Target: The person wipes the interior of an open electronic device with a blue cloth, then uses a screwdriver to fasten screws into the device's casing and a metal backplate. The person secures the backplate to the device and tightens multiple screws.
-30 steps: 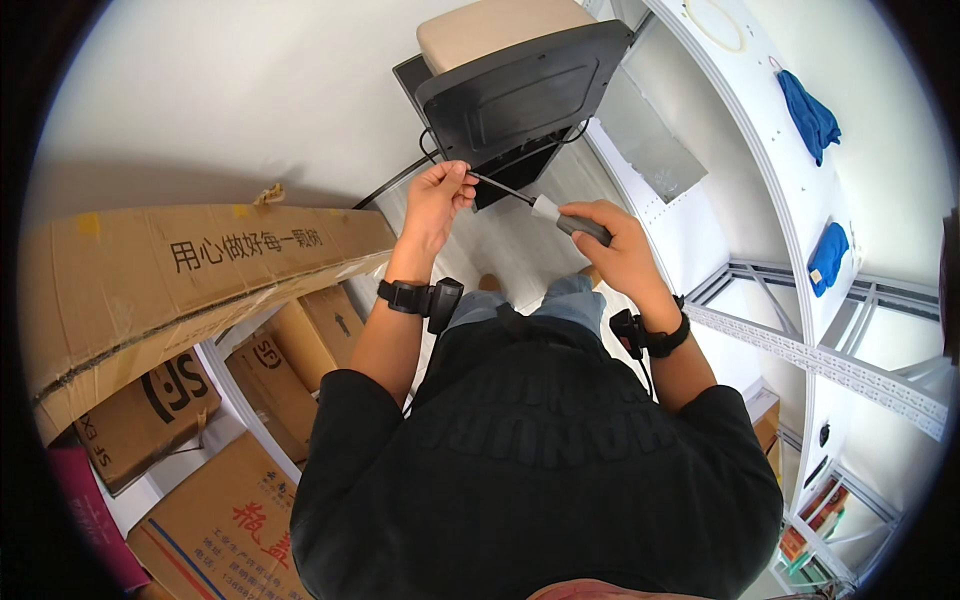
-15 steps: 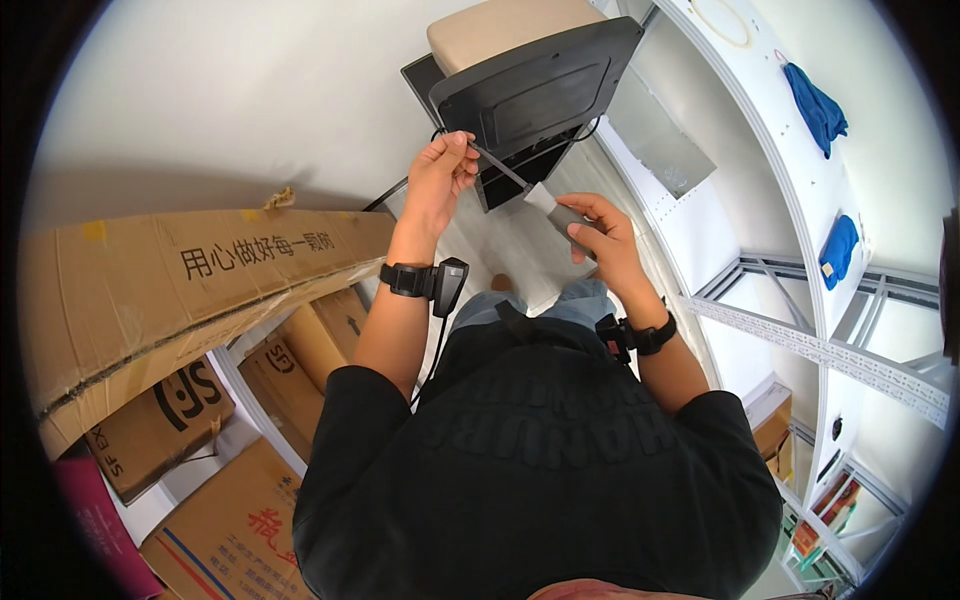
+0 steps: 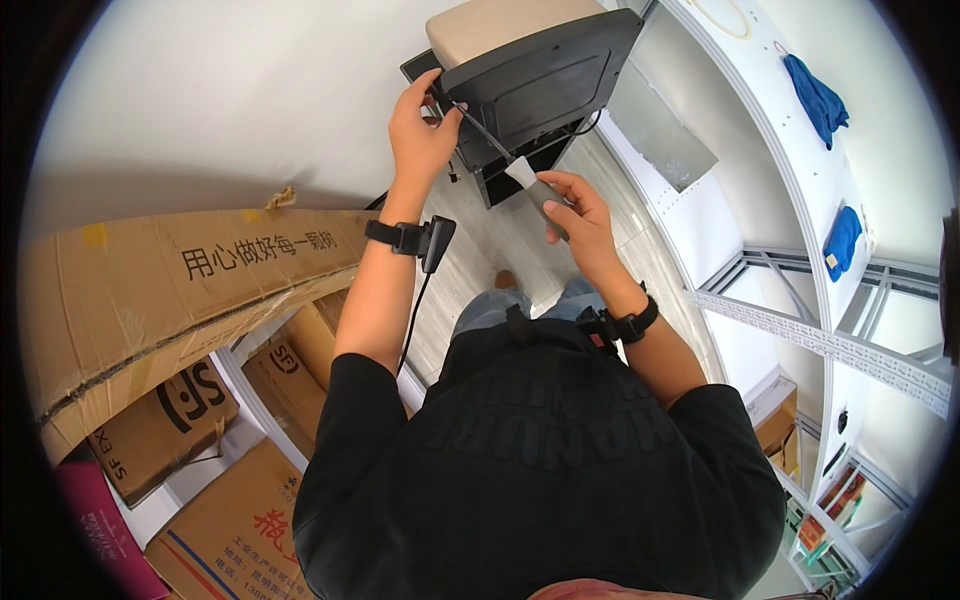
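Note:
In my right hand (image 3: 578, 222) is a screwdriver (image 3: 550, 210) with a grey handle, a pale collar and a long thin metal shaft. The fingers close round its handle. Its shaft slants up and left across a black moulded panel (image 3: 550, 85), and the tip ends beside my left thumb. My left hand (image 3: 425, 135) is at the panel's left edge, with thumb and forefinger spread apart and the forefinger at the upper corner. Whatever lies at the screwdriver's tip is too small to make out. A beige padded block (image 3: 505, 30) sits behind the panel.
Cardboard boxes (image 3: 220, 255) stand on shelving at my left. White metal shelving (image 3: 820, 340) with blue cloths (image 3: 818, 105) runs along the right. Below the panel is a dark stand (image 3: 525, 178) with a cable (image 3: 592, 125) beside it, on a grey wood-look floor (image 3: 470, 250).
My left hand has moved up and left, from a pinch at the screwdriver's tip to spread fingers at the panel's edge. The right hand has carried the screwdriver up and left.

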Tool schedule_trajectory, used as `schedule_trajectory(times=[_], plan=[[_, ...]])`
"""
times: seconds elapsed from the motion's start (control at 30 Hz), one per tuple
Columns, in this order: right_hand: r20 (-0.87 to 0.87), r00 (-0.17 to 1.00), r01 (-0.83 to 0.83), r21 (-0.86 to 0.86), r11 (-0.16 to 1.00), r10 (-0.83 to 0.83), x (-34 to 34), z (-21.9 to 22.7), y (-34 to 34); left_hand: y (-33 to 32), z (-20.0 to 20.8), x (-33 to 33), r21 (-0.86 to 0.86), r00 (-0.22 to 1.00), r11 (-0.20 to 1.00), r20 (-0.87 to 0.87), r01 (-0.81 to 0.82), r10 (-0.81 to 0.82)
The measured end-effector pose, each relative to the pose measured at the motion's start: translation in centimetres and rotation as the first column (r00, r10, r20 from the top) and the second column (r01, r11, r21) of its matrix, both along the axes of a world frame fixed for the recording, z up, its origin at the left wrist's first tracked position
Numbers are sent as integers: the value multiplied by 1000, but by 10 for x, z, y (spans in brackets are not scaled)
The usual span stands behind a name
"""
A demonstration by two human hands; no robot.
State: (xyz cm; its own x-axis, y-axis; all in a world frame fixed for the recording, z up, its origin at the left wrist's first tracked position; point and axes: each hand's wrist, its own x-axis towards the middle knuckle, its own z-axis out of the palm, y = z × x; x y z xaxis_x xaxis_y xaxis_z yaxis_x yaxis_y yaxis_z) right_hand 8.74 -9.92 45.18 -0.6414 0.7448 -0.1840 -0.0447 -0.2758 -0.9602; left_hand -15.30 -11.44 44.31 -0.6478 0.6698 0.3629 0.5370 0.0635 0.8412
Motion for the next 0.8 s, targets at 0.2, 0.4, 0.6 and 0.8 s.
schedule_trajectory(times=[0.2,0.4,0.6,0.8], plan=[[9,1000,20,39,999,-20,-9,1,-5,6,-3,2,3,995,997,-67,-78,78],[108,994,-3,113,994,-9,-13,9,-12,8,-7,-6,-6,991,994,-82,-107,106],[138,982,19,596,803,-126,-15,8,-17,8,0,-4,-46,989,993,-98,-112,107],[217,961,-41,722,691,-170,-16,18,-24,8,10,-6,-123,989,986,-116,-111,96]])
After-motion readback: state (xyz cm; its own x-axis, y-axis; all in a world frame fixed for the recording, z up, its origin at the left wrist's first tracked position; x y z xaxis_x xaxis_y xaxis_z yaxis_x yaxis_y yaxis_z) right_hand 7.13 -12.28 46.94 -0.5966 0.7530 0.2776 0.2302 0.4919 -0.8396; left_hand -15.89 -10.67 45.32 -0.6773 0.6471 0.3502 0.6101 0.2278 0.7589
